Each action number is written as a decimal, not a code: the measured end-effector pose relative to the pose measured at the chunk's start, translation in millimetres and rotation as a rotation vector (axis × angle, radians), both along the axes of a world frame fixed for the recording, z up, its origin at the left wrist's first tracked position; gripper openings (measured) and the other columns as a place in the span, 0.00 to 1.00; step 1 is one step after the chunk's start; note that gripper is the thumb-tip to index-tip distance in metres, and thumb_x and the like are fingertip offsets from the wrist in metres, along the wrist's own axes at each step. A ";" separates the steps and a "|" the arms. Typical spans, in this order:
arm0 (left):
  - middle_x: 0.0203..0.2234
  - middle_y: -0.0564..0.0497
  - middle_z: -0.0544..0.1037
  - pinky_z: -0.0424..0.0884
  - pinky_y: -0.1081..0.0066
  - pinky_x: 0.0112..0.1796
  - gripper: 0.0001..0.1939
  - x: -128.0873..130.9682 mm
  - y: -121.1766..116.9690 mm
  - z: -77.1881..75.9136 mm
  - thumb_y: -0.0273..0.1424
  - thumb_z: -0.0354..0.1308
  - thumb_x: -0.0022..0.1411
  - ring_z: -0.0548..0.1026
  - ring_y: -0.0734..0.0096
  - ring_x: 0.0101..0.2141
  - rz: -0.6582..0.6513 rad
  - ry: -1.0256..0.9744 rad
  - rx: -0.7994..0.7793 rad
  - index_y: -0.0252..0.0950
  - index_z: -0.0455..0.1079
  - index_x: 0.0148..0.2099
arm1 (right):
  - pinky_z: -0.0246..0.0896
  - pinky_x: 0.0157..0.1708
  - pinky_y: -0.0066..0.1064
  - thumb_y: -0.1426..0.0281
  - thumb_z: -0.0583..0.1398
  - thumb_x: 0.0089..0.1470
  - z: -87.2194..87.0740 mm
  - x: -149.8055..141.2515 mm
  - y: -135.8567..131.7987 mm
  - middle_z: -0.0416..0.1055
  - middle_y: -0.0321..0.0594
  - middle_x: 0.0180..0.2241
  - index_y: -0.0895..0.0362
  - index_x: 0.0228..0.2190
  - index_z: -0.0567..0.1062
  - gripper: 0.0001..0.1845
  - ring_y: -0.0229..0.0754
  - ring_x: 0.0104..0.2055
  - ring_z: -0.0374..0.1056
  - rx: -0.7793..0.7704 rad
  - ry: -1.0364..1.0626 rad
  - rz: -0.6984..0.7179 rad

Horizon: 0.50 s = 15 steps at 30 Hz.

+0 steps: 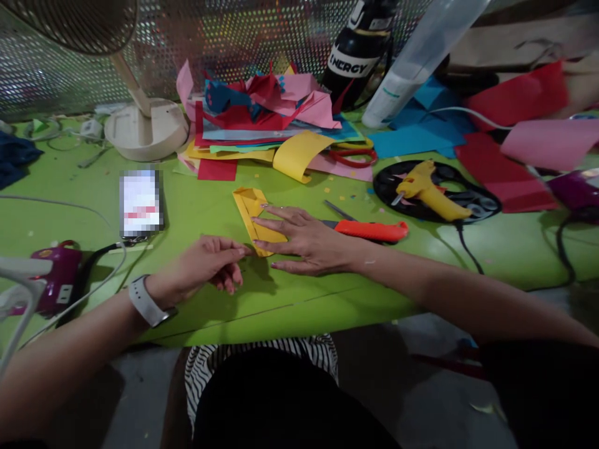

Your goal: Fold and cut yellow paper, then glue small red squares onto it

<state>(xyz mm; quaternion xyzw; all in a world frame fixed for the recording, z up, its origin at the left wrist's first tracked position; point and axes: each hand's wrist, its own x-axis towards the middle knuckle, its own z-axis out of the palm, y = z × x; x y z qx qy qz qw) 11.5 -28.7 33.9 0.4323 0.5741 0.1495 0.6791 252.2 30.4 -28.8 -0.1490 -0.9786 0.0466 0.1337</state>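
A folded piece of yellow paper (248, 212) lies on the green table near its front edge. My right hand (304, 243) rests flat across the right part of the paper, its fingers spread and pointing left. Part of the paper is hidden under those fingers. Close to the paper's lower left corner is my left hand (215, 262), its fingers curled and thumb and forefinger together. Whether anything is between them cannot be made out. Just beyond my right wrist lies an orange-handled tool (374, 231), partly covered by the hand.
Behind the paper is a pile of coloured paper (276, 118) with red-handled scissors (355, 154). A yellow glue gun (428, 187) lies on a black tray (484, 202) at right. To the left are a phone (140, 202), a fan (145, 128) and a purple power strip (56, 277) with cables.
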 end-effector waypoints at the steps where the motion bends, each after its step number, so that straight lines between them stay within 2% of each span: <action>1: 0.18 0.51 0.77 0.62 0.79 0.18 0.10 2.0 -2.4 -1.5 0.34 0.57 0.65 0.70 0.79 0.15 0.039 -0.035 -0.053 0.33 0.74 0.42 | 0.51 0.57 0.58 0.56 0.54 0.63 -0.5 -0.1 0.4 0.52 0.51 0.67 0.52 0.58 0.68 0.25 0.59 0.70 0.40 0.002 0.000 0.008; 7: 0.30 0.45 0.83 0.71 0.78 0.26 0.11 9.9 -9.0 -3.3 0.31 0.54 0.69 0.77 0.77 0.23 0.243 -0.120 -0.195 0.31 0.76 0.41 | 0.51 0.57 0.60 0.56 0.55 0.63 -3.2 -0.5 0.4 0.53 0.52 0.67 0.53 0.57 0.69 0.25 0.61 0.70 0.40 -0.015 0.019 0.012; 15: 0.29 0.45 0.82 0.75 0.79 0.27 0.11 12.0 -11.8 -4.0 0.26 0.52 0.69 0.79 0.75 0.26 0.379 -0.219 -0.233 0.29 0.76 0.40 | 0.52 0.57 0.60 0.56 0.56 0.62 -4.7 -0.8 0.9 0.53 0.52 0.66 0.54 0.57 0.69 0.25 0.60 0.70 0.40 -0.010 0.025 0.023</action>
